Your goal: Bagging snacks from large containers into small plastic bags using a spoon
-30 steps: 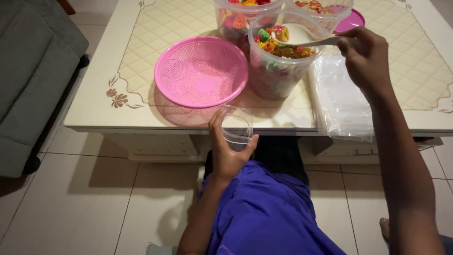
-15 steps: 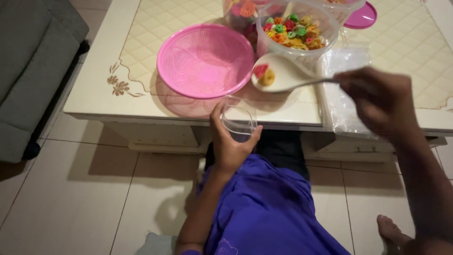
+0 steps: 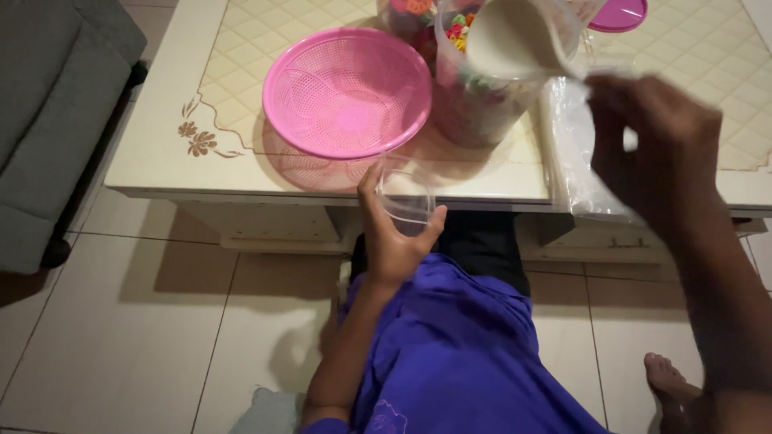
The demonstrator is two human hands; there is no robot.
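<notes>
- I see a low cream table [image 3: 241,153] with a tiled top and a brown flower pattern at its corner; it lies just beyond the left hand and under the right one.
- A grey sofa [image 3: 48,120] stands well off to the left of both hands, across the pale floor tiles.
- My wearer's purple garment [image 3: 450,354] fills the space below the left hand.
- A pink mesh basket [image 3: 347,90] sits upside down on the table, just past the left hand's fingertips and up to the left of them.
- A clear tub of coloured beads [image 3: 482,104] stands right of the basket, beyond the left hand and just left of the right hand; a second such tub behind it is mostly cut off.
- A stack of clear plastic bags [image 3: 575,153] lies on the table directly beneath the right hand.
- The right hand [image 3: 655,153] is blurred; its fingers are closed around a handle, gripping a white scoop [image 3: 515,36] held over the bead tub.
- The left hand [image 3: 394,237] hangs at the table's near edge, thumb and fingers curled around a small clear cup [image 3: 406,197], mouth up; I cannot tell whether anything lies in it.
- A pink lid [image 3: 619,14] lies at the far edge, beyond the right hand.
- A bare foot [image 3: 671,386] rests on the floor below the right forearm.
</notes>
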